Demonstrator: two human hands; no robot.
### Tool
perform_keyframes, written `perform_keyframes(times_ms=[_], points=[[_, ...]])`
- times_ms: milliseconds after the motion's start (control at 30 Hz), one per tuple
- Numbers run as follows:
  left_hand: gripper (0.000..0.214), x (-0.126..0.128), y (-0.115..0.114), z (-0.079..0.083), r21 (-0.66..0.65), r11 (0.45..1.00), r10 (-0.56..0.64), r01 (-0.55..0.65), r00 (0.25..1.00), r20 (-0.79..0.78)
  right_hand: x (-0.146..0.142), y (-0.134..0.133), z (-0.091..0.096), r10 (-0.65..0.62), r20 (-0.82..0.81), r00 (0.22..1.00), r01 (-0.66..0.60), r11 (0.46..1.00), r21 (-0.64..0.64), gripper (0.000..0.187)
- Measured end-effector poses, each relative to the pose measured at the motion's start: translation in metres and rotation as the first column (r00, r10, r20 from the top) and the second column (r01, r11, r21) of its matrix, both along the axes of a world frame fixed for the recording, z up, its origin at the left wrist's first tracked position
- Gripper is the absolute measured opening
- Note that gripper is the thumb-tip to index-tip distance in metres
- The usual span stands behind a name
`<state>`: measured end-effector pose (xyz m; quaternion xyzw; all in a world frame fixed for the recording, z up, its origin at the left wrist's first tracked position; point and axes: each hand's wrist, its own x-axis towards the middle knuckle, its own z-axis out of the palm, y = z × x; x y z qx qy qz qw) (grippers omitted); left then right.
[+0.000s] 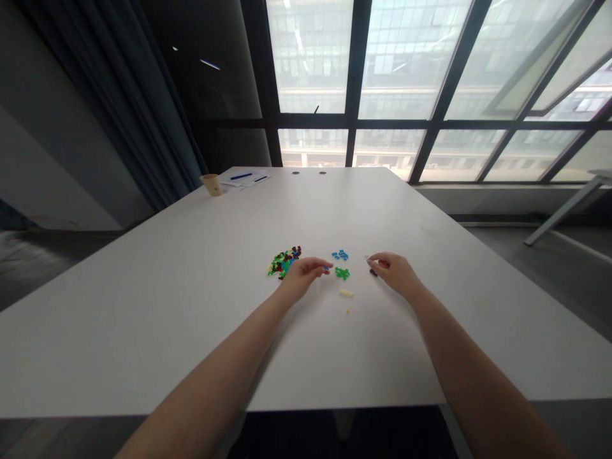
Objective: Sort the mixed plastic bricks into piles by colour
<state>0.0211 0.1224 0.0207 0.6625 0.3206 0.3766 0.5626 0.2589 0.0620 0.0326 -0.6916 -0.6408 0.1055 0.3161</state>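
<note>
My left hand (306,271) is closed in a pinch, and a small blue toy brick (326,268) shows at its fingertips. Just behind that hand lies a mixed pile of small bricks (282,262) in green, dark red, blue and yellow, partly covered by the hand. My right hand (389,268) has thumb and fingers pressed together; a tiny whitish piece (366,257) shows at their tips, but whether they grip it is too small to tell. Dark brown bricks (373,272) lie under the right fingers. Between the hands are blue bricks (340,255) and green bricks (342,273).
Pale yellow bricks (346,293) lie nearer to me, with a single yellow bit (347,312) below them. On the white table (191,306), a paper cup (211,185) and sheets of paper (246,180) with pens sit at the far left. Windows stand beyond.
</note>
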Motion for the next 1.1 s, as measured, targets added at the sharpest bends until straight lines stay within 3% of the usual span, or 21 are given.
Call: perform_keyframes(times_ms=[167,333,567,633,700,800,867,1100], points=[[0.026,0.003,-0.002,0.000,-0.058,0.998,-0.025,0.029,0.998,0.058,-0.015,-0.004,0.002,0.135,-0.025,0.990,-0.131,0.981,0.142,0.024],[0.031,0.004,-0.005,0.001,-0.082,0.987,-0.125,0.139,0.979,0.163,-0.054,-0.008,0.003,0.342,0.004,0.940,-0.328,0.897,0.297,0.020],[0.026,0.007,-0.006,-0.005,-0.032,0.975,-0.212,0.218,0.966,0.145,-0.078,-0.009,-0.003,0.348,0.066,0.935,-0.350,0.880,0.321,0.016],[0.022,0.005,-0.004,-0.006,0.015,0.988,-0.154,0.153,0.986,0.062,-0.072,-0.003,-0.005,0.328,0.075,0.942,-0.335,0.893,0.299,0.015],[0.017,0.000,0.001,-0.007,0.133,0.991,0.000,0.011,0.997,-0.081,-0.058,0.008,-0.007,0.277,0.079,0.958,-0.288,0.922,0.259,0.014],[0.015,-0.011,0.016,-0.011,0.378,0.908,0.294,-0.179,0.916,-0.272,-0.030,0.032,-0.010,0.119,0.119,0.986,-0.134,0.982,0.134,0.015],[0.016,-0.018,0.026,-0.013,0.451,0.861,0.402,-0.234,0.856,-0.325,-0.014,0.047,-0.013,0.038,0.207,0.978,-0.047,0.998,0.038,0.015],[0.015,-0.023,0.035,-0.017,0.432,0.858,0.447,-0.279,0.819,-0.359,-0.012,0.078,-0.020,0.064,0.350,0.934,-0.007,0.987,-0.161,0.018]])
